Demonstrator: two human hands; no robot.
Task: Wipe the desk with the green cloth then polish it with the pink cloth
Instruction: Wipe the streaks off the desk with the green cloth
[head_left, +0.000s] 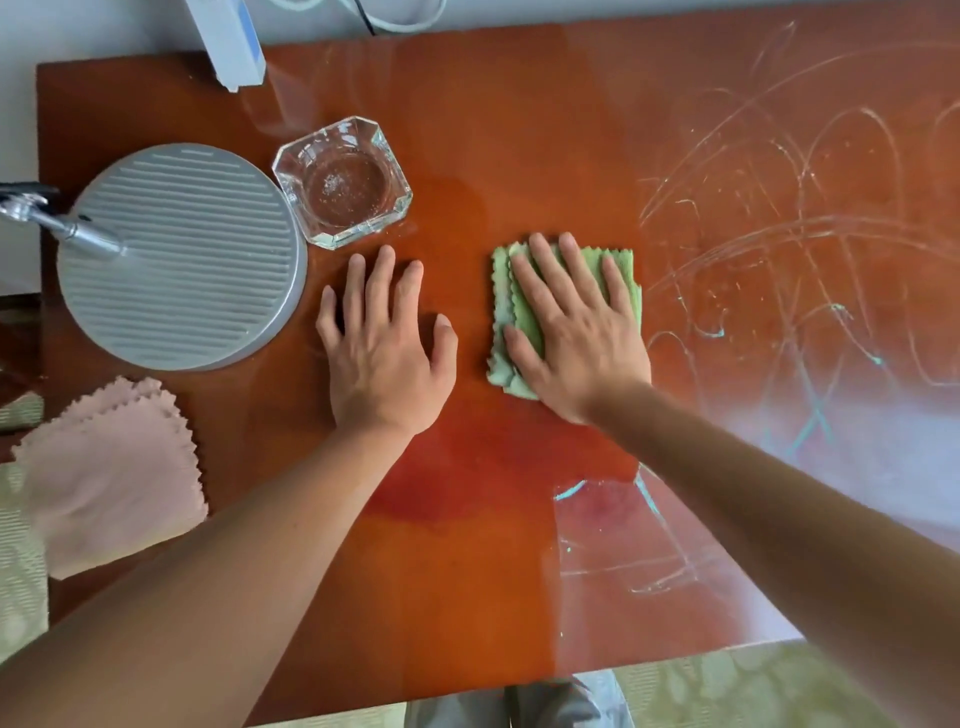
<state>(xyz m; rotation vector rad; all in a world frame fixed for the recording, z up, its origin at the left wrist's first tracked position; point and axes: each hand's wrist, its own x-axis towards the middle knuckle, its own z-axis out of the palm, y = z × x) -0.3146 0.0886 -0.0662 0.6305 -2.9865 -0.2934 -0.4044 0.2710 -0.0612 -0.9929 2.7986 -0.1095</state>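
- Right hand (576, 332): flat, fingers straight and slightly spread, palm pressing down on the green cloth (626, 280); no pinch or curl round it.
- Green cloth: folded, scalloped edges, lying on the desk (467, 130) near its middle, mostly covered by the hand.
- Left hand (384, 343): flat on bare desk just left of the cloth, fingers spread, holding nothing, apart from the cloth.
- Desk: glossy red-brown; pale and turquoise scribble marks (779, 260) cover the right side.
- Pink cloth (114, 467): folded, at the desk's left edge, partly overhanging.
- Glass ashtray (343, 182): beyond the left hand, just beside a round grey lamp base (182, 254).
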